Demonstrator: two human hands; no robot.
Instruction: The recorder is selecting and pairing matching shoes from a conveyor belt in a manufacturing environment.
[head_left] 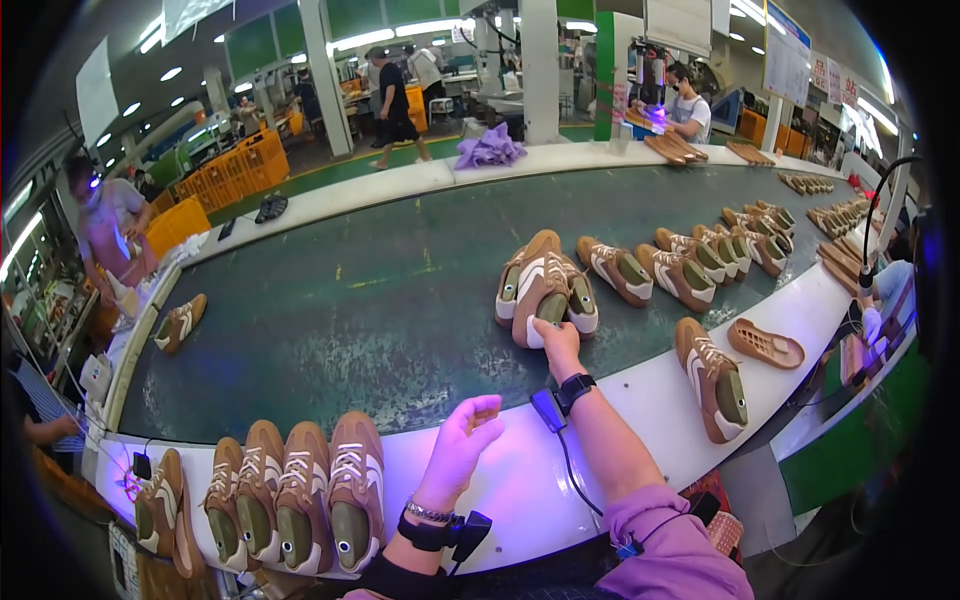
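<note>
My right hand reaches over the green belt, its thumb and fingers closed on the heel of a brown sneaker with white stripes. That sneaker lies over two others, with a brown sneaker showing at its right. Above the white ledge, my left hand is empty, thumb apart from the loosely bent fingers. Left of it, several brown sneakers stand in a row, the nearest sneaker with a green last inside. A single sneaker and a loose brown sole lie on the ledge to the right.
Rows of sneakers stretch along the green belt to the right. One sneaker lies at its left end. Purple cloth rests on the far white ledge. Co-workers stand at left and far right. Cables hang from both my wrist bands.
</note>
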